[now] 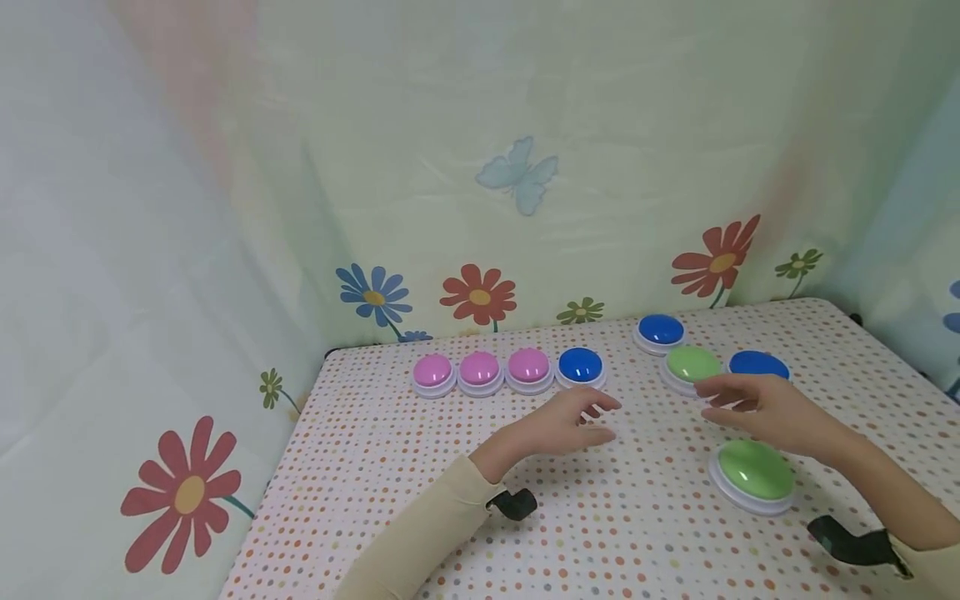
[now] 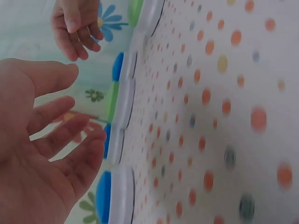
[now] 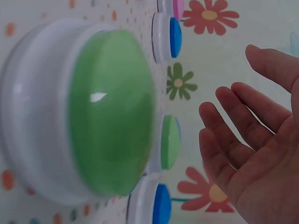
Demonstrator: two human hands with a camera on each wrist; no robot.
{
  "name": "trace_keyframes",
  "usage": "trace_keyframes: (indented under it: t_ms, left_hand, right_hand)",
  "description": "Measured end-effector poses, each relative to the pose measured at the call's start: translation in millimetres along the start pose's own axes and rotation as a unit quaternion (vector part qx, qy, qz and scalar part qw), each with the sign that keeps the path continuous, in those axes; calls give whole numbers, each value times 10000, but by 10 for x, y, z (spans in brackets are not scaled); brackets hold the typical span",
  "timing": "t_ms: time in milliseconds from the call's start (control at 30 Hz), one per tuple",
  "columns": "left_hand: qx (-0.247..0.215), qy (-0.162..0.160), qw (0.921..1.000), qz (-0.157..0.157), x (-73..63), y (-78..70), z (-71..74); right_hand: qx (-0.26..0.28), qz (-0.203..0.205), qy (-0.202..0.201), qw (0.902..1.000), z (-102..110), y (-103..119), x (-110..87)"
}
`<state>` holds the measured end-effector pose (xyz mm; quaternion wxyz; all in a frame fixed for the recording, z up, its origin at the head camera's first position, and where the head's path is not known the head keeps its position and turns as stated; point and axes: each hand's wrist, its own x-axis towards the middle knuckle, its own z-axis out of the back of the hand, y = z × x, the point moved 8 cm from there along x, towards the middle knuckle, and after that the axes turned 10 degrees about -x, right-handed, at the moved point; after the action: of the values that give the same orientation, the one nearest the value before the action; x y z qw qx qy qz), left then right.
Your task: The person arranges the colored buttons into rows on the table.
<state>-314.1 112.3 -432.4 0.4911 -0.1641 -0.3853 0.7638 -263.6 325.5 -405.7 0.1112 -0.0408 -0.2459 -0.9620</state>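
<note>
My left hand (image 1: 566, 423) hovers over the table just in front of the blue button (image 1: 581, 365) that ends the row, fingers loosely bent and holding nothing. To that button's left sit three pink buttons (image 1: 480, 368) on white bases, side by side. Farther right my right hand (image 1: 765, 412), also empty with relaxed fingers, hangs above the table between a near green button (image 1: 756, 469) and a farther green button (image 1: 693, 364). It partly overlaps another blue button (image 1: 759, 363) in the head view. The near green dome (image 3: 112, 112) looms large in the right wrist view, apart from the fingers (image 3: 229, 135).
One more blue button (image 1: 661, 329) stands at the back, beside the far green one. A dotted cloth (image 1: 360, 500) covers the table. Behind and to the left hangs a pale curtain (image 1: 420, 183) printed with flowers. Dark straps (image 1: 513, 504) show at both wrists.
</note>
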Motion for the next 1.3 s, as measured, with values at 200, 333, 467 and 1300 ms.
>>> trace_keyframes:
  t_ms: [200,333,467,1300]
  left_hand:
    - [-119,259,9995,143,222,-44,-282]
    - [-267,352,9986,288,347,-87,-441]
    - [-370,443,9976,383,468,-114,-589]
    - [-711,-169,9951,665,815,-173,-1080]
  right_hand:
    - [-26,-479,198,9987,-81,-277,-214]
    - [31,-679,338,9971,-142,-427,-343]
    - [149,-777,511,9956,-203,-537,-424]
    - [389,-1111,671,9908,-419,-784,-602]
